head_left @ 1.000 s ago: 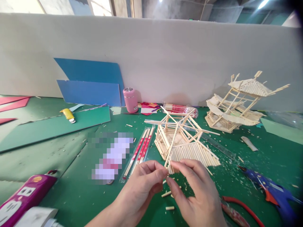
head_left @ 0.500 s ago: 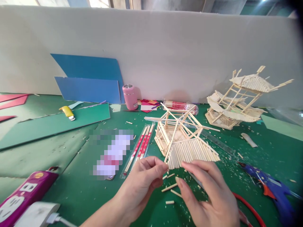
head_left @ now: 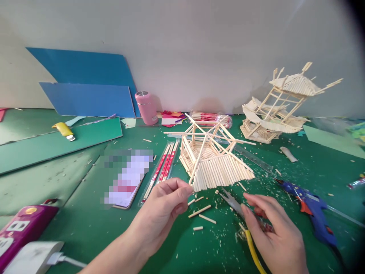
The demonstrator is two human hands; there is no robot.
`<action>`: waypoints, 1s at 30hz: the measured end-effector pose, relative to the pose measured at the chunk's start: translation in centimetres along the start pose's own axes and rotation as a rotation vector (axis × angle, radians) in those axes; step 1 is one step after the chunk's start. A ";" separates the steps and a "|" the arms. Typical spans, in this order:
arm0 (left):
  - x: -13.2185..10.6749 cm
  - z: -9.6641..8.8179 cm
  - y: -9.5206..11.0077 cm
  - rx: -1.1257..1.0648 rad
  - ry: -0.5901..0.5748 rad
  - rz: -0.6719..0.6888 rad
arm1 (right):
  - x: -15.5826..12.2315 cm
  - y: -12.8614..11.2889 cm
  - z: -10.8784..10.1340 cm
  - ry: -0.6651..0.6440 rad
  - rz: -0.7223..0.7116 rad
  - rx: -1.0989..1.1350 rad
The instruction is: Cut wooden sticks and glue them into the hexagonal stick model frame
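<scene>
A small pavilion-like model of wooden sticks (head_left: 224, 173) stands in front of me, with one sloping roof panel covered in sticks. At its near left corner the thumb and forefinger of my left hand (head_left: 168, 205) are pinched at the end of a roof stick. My right hand (head_left: 275, 228) hovers over a pair of pliers (head_left: 235, 205), thumb and forefinger apart. The pliers' metal jaws point toward the model, and a yellow handle shows below my thumb. Whether my fingers touch the pliers I cannot tell. Short cut sticks (head_left: 199, 211) lie between my hands.
A blue hot glue gun (head_left: 310, 209) lies at right. Behind it stands a taller stick pavilion (head_left: 279, 110). Packaged chopsticks (head_left: 165, 163) and a phone (head_left: 128, 186) are left of the model. A pink flask (head_left: 146, 108), yellow cutter (head_left: 63, 129) and power strip (head_left: 27, 224) are farther left.
My right hand has left the roof panel's lower edge and moved right, over the pliers. My left hand stays at the model's corner. The view has shifted slightly downward and right.
</scene>
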State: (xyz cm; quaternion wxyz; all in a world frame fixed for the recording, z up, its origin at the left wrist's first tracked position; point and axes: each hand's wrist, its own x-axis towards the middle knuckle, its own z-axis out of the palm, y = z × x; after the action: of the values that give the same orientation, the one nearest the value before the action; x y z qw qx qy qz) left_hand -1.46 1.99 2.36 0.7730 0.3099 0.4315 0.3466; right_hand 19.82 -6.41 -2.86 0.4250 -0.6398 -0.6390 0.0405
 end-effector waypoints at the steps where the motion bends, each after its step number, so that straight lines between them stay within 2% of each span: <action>1: -0.1 -0.1 0.0 0.021 0.002 0.004 | -0.1 0.2 0.0 -0.014 0.015 0.002; 3: -0.4 -0.3 -0.3 0.096 0.008 0.025 | -0.3 0.5 -0.1 -0.029 0.033 0.007; 5: -0.4 -0.6 -1.0 0.272 0.025 0.074 | -0.4 0.7 0.0 -0.031 0.043 0.016; 7: -0.1 -1.0 -2.2 0.595 0.045 0.166 | -0.5 0.7 0.2 -0.040 0.051 0.029; 9: 0.5 -1.3 -3.8 1.080 0.021 0.365 | -0.5 0.7 0.4 -0.056 0.045 0.037; 10: 1.0 -1.4 -4.6 1.328 -0.040 0.476 | -0.4 0.6 0.5 -0.063 0.038 0.039; 11: 1.4 -1.4 -5.3 1.409 -0.078 0.511 | -0.4 0.6 0.6 -0.068 0.029 0.043; 15: 2.6 -1.3 -6.5 1.571 -0.127 0.581 | -0.5 0.6 0.7 -0.076 0.009 0.056; 19: 3.0 -1.6 -5.6 1.642 -0.125 0.626 | -0.7 0.9 0.4 -0.079 0.001 0.030; 24: 3.8 -2.1 -4.5 1.665 -0.141 0.700 | -0.8 0.8 0.4 -0.071 0.025 0.029; 30: 5.4 -2.2 -4.7 1.614 -0.211 0.751 | 0.1 1.9 -0.2 -0.068 0.038 -0.037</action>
State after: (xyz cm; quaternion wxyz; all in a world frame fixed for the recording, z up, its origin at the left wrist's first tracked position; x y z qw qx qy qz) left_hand -0.05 4.08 -4.75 0.1908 0.9103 0.3407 0.1375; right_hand 21.48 -6.13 -3.84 0.3904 -0.6578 -0.6414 0.0587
